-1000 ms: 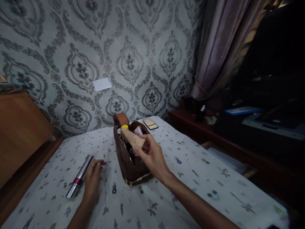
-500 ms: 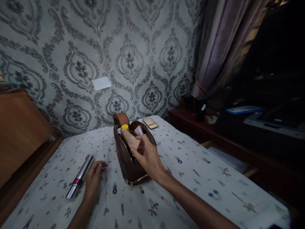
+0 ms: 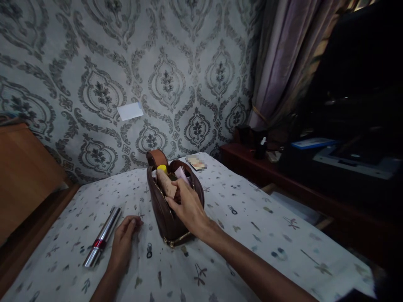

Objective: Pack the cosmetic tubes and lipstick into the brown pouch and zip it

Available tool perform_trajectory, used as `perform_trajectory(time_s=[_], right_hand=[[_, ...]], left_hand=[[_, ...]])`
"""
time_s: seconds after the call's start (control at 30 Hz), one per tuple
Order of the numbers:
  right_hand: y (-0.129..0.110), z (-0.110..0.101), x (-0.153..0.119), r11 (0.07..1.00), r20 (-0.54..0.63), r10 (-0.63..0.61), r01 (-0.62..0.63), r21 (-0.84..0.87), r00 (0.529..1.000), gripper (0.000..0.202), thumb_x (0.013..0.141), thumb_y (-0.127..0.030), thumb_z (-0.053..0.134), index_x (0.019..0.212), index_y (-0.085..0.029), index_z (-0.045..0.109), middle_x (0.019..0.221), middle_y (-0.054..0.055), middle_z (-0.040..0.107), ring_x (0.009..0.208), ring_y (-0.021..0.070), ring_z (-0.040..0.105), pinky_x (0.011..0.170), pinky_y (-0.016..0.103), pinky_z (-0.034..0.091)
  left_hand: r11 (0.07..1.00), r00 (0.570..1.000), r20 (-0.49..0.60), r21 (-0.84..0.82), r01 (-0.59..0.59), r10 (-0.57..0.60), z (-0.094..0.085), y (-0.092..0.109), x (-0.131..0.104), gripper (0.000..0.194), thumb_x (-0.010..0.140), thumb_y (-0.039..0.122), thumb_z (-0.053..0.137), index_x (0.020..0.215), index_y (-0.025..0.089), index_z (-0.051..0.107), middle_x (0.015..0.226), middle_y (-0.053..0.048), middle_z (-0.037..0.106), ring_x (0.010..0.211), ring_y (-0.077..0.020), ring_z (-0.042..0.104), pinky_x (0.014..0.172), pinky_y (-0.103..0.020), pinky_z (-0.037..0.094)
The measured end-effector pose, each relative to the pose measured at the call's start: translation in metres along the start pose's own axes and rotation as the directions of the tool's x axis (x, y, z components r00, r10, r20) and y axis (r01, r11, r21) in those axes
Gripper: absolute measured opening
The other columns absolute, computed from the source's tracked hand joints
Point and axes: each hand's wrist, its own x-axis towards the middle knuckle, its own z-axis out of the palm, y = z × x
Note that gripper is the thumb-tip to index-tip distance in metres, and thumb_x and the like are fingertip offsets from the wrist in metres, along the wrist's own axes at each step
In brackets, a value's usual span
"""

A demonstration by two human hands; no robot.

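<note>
An open brown leather pouch (image 3: 166,218) stands on the patterned bedsheet (image 3: 252,226). My right hand (image 3: 185,205) is over its mouth, fingers closed on a beige tube (image 3: 166,183) that sits partly inside the pouch. A yellow cap (image 3: 162,168) and a pale pink item (image 3: 181,173) stick up from the pouch. My left hand (image 3: 122,241) rests flat on the sheet left of the pouch, holding nothing, right beside a long silver tube with a red band (image 3: 102,237).
A small flat card-like object (image 3: 197,162) lies on the sheet behind the pouch. A wooden headboard (image 3: 25,176) stands at left. A dark wooden shelf (image 3: 283,176) with small bottles runs along the right, under a curtain (image 3: 283,63).
My right hand has lowered the beige tube from above the pouch down into its opening. My left hand has stayed on the sheet.
</note>
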Motion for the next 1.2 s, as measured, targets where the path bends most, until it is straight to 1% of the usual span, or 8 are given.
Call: perform_trajectory(time_s=[0.13, 0.23, 0.37, 0.47, 0.6, 0.8, 1.03, 1.2], right_hand=[[-0.003, -0.003, -0.001, 0.992, 0.036, -0.026, 0.03, -0.126, 0.999, 0.016, 0.084, -0.02, 0.06, 0.097, -0.023, 0.051, 0.095, 0.004, 0.062, 0.084, 0.0224, 0.061, 0.073, 0.034, 0.048], [-0.004, -0.004, -0.001, 0.985, 0.042, -0.048, 0.055, -0.165, 0.998, 0.01, 0.085, -0.02, 0.057, 0.093, -0.023, 0.051, 0.093, 0.004, 0.061, 0.083, 0.0218, 0.06, 0.072, 0.033, 0.047], [-0.005, -0.004, -0.001, 0.986, 0.044, -0.071, 0.076, -0.146, 0.997, 0.009, 0.087, -0.021, 0.054, 0.095, -0.022, 0.051, 0.093, 0.004, 0.062, 0.081, 0.0212, 0.06, 0.071, 0.033, 0.047], [-0.006, -0.005, -0.002, 0.988, 0.036, -0.096, 0.099, -0.121, 0.995, 0.008, 0.088, -0.019, 0.05, 0.095, -0.021, 0.052, 0.094, 0.005, 0.063, 0.083, 0.0213, 0.061, 0.073, 0.033, 0.048], [-0.007, -0.006, -0.003, 0.986, 0.014, -0.128, 0.129, -0.106, 0.992, 0.012, 0.087, -0.016, 0.046, 0.097, -0.021, 0.053, 0.097, 0.006, 0.064, 0.085, 0.0207, 0.062, 0.074, 0.032, 0.047], [-0.005, -0.006, -0.003, 0.986, 0.008, -0.132, 0.132, -0.102, 0.991, 0.015, 0.086, -0.016, 0.047, 0.098, -0.02, 0.054, 0.096, 0.007, 0.065, 0.079, 0.0201, 0.062, 0.069, 0.031, 0.048], [-0.003, -0.005, -0.003, 0.986, -0.001, -0.126, 0.125, -0.114, 0.992, 0.017, 0.088, -0.017, 0.044, 0.101, -0.02, 0.055, 0.099, 0.009, 0.067, 0.089, 0.024, 0.065, 0.079, 0.036, 0.05], [-0.004, -0.007, -0.005, 0.986, 0.004, -0.126, 0.125, -0.114, 0.992, 0.018, 0.088, -0.017, 0.044, 0.101, -0.021, 0.055, 0.1, 0.009, 0.067, 0.091, 0.0246, 0.065, 0.08, 0.037, 0.05]], left_hand=[[0.999, 0.999, 0.0, -0.006, 0.039, -0.039, 0.003, 0.005, -0.001, 0.052, 0.065, 0.068, 0.07, 0.08, 0.018, 0.068, 0.079, -0.005, 0.067, 0.08, -0.0222, 0.061, 0.076, -0.031, 0.048], [0.998, 0.998, -0.009, -0.028, 0.058, -0.058, 0.003, 0.007, -0.002, 0.054, 0.061, 0.069, 0.071, 0.079, 0.018, 0.068, 0.079, -0.005, 0.067, 0.08, -0.0223, 0.062, 0.076, -0.031, 0.049], [0.999, 0.999, 0.0, -0.022, 0.037, -0.037, 0.003, 0.006, -0.002, 0.052, 0.063, 0.067, 0.071, 0.078, 0.018, 0.068, 0.078, -0.005, 0.067, 0.079, -0.0219, 0.062, 0.074, -0.03, 0.049], [1.0, 1.0, 0.014, -0.014, 0.02, -0.02, 0.001, 0.002, -0.001, 0.05, 0.066, 0.066, 0.07, 0.08, 0.018, 0.068, 0.079, -0.005, 0.068, 0.08, -0.0222, 0.062, 0.076, -0.031, 0.049], [0.998, 0.999, 0.008, -0.042, 0.036, -0.036, 0.002, 0.003, -0.002, 0.048, 0.066, 0.064, 0.072, 0.08, 0.018, 0.068, 0.08, -0.005, 0.067, 0.082, -0.0224, 0.063, 0.078, -0.031, 0.049], [1.0, 1.0, -0.003, -0.008, 0.021, -0.021, 0.004, 0.006, -0.003, 0.048, 0.066, 0.065, 0.069, 0.078, 0.018, 0.068, 0.078, -0.006, 0.067, 0.079, -0.0228, 0.061, 0.075, -0.032, 0.049], [0.999, 0.999, 0.005, 0.035, -0.034, 0.034, -0.004, 0.002, -0.001, 0.044, 0.077, 0.062, 0.063, 0.084, 0.019, 0.069, 0.085, -0.007, 0.069, 0.085, -0.0229, 0.062, 0.079, -0.032, 0.048], [0.999, 0.999, -0.009, 0.033, -0.031, 0.031, -0.006, 0.002, 0.0, 0.045, 0.076, 0.063, 0.063, 0.082, 0.019, 0.068, 0.085, -0.007, 0.07, 0.085, -0.0238, 0.063, 0.077, -0.034, 0.049]])
